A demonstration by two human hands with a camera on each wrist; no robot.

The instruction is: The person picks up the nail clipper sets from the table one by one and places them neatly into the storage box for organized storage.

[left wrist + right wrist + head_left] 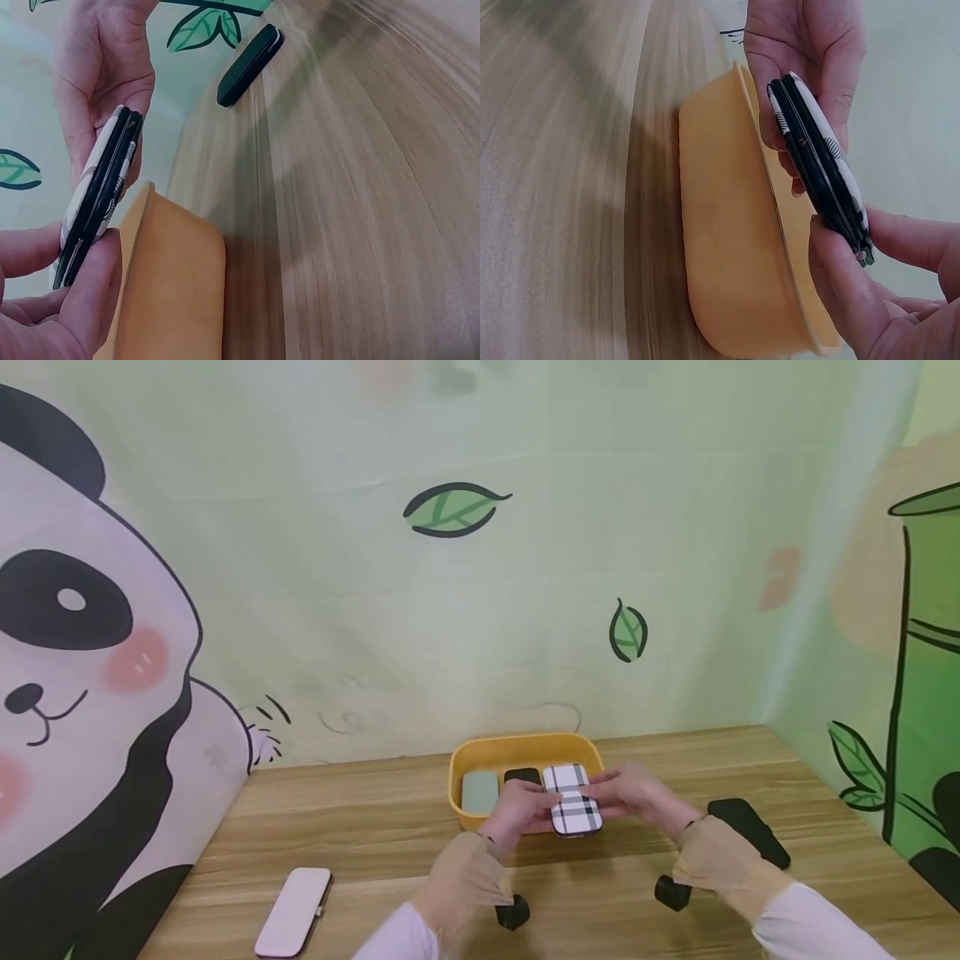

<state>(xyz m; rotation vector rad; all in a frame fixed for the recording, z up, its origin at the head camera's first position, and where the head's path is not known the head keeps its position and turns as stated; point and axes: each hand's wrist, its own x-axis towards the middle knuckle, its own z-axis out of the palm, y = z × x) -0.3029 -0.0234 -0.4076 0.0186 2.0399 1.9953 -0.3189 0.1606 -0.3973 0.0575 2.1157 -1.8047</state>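
Plaid case sits between the fingers, left hand and right hand each pinching one side; if either thumb eases, it could tip and drop against the bin just beyond and below the fingertips.

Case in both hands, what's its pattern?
The case is white-and-dark plaid, clearest in the head view.

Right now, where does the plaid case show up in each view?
Head: the plaid case is below and right of centre, its patterned face visible, overlapping the bin.
Left wrist: left of centre, seen edge-on and tilted.
Right wrist: right of centre, edge-on and tilted.
Shared landmark: the yellow bin, visible in all three.
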